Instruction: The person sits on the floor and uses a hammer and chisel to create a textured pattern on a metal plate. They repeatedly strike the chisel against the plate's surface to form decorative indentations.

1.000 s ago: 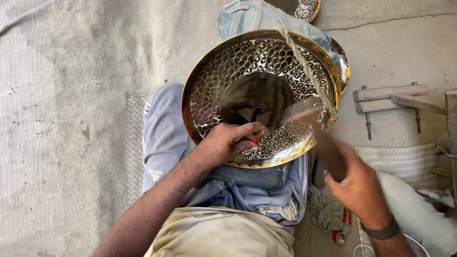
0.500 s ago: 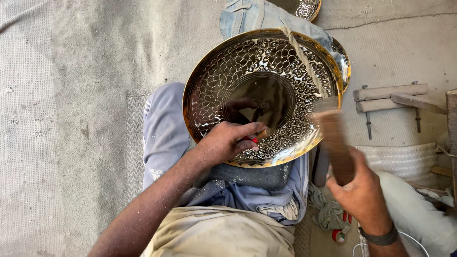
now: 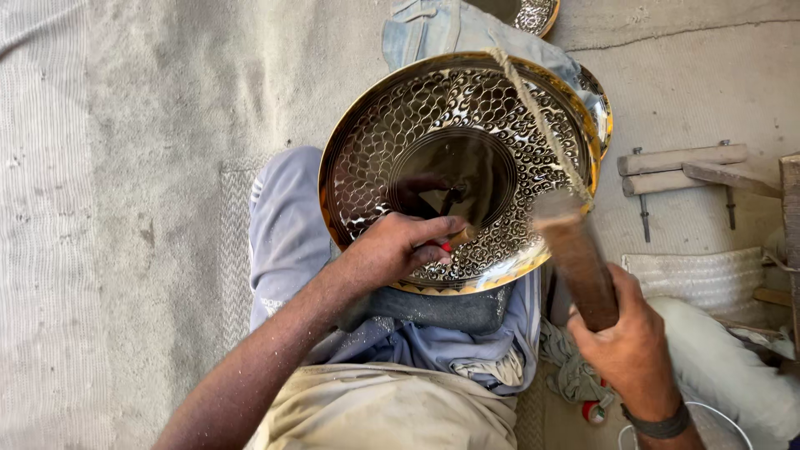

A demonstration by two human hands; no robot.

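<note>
- Centrally, a shiny brass tray with a scale-like hammered pattern rests tilted on the person's lap, over a blue cloth and a grey pad.
- Left hand lies on the tray's lower rim, fingers clenched round a small punch with a bit of red showing; its tip touches the patterned band near the plain centre.
- Right hand sits lower right, off the tray, gripping the brown handle of a hammer; the head is blurred and hangs just over the tray's right edge, near the punch but apart from it.
- A rope crosses the tray from its top rim down towards the hammer.
- A second tray peeks out behind the first on the right, and a third shows at the top edge.
- Wooden pieces lie on the floor to the right, well apart from both hands.
- A dark band circles the right wrist.
</note>
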